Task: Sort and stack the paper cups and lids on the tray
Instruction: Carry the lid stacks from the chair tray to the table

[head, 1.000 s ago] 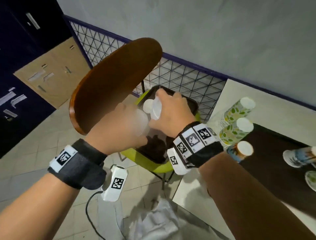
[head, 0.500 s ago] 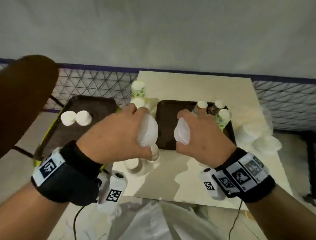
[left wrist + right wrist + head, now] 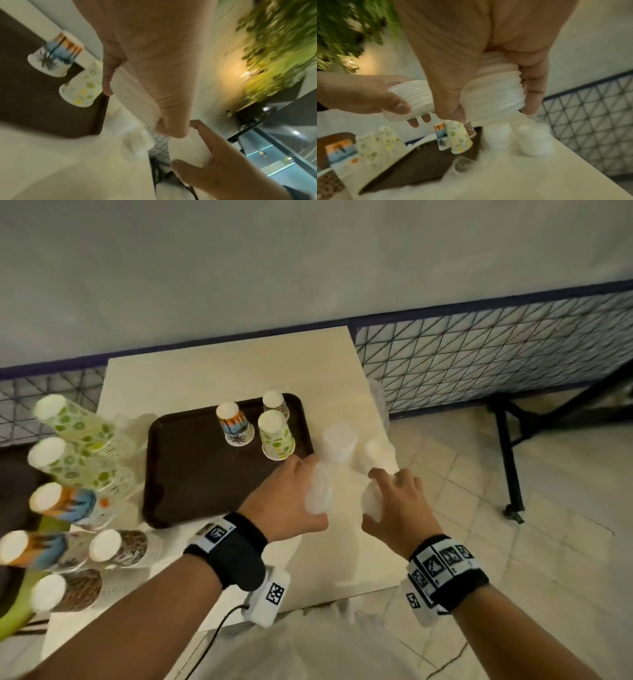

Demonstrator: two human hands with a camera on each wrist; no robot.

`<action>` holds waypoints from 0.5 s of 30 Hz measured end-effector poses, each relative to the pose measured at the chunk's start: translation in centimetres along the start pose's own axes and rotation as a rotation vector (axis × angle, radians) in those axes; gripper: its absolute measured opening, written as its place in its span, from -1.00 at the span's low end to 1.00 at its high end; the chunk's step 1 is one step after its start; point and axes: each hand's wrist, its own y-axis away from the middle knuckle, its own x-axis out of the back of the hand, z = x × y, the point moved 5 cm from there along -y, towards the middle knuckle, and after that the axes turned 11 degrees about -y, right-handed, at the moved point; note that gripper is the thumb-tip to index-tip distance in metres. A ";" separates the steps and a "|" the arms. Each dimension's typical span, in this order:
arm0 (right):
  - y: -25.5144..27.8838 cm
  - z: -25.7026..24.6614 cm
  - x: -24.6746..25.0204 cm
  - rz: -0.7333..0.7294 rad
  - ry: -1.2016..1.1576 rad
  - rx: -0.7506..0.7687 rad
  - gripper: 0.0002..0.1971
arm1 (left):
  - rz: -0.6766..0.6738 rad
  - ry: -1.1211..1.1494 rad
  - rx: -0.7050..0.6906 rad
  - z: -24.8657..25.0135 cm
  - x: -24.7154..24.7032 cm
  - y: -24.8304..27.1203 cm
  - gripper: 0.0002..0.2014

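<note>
My left hand (image 3: pixel 291 501) grips a stack of white lids (image 3: pixel 319 491), seen close in the left wrist view (image 3: pixel 135 102). My right hand (image 3: pixel 394 508) grips a second stack of white lids (image 3: pixel 371 501), clear in the right wrist view (image 3: pixel 498 86). Both hands hover over the table's right part, just right of the brown tray (image 3: pixel 198 474). Two more white lid stacks (image 3: pixel 337 441) stand on the table ahead of the hands. Three upturned printed paper cups (image 3: pixel 275 434) stand at the tray's far right corner.
Several tall stacks of printed cups (image 3: pixel 78 426) lie or lean along the table's left edge. The beige table (image 3: pixel 222 361) ends just right of my right hand, with tiled floor (image 3: pixel 496 508) and a black stand leg beyond. A mesh fence runs behind.
My view has swung right from the chair and its tray to the table. Both hands have carried their lid stacks rightward, past the brown tray, to the standing lid stacks.
</note>
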 end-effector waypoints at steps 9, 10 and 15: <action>-4.1 8.0 -5.3 -0.060 0.035 -0.137 -0.14 | -0.069 -0.134 -0.001 2.8 -10.5 -7.7 0.09; -4.6 8.4 -5.9 -0.065 0.034 -0.141 -0.12 | -0.060 -0.167 0.006 2.8 -10.9 -8.4 0.08; -6.5 9.2 -8.3 -0.106 0.066 -0.142 -0.11 | -0.043 -0.302 0.016 2.2 -12.5 -11.2 0.05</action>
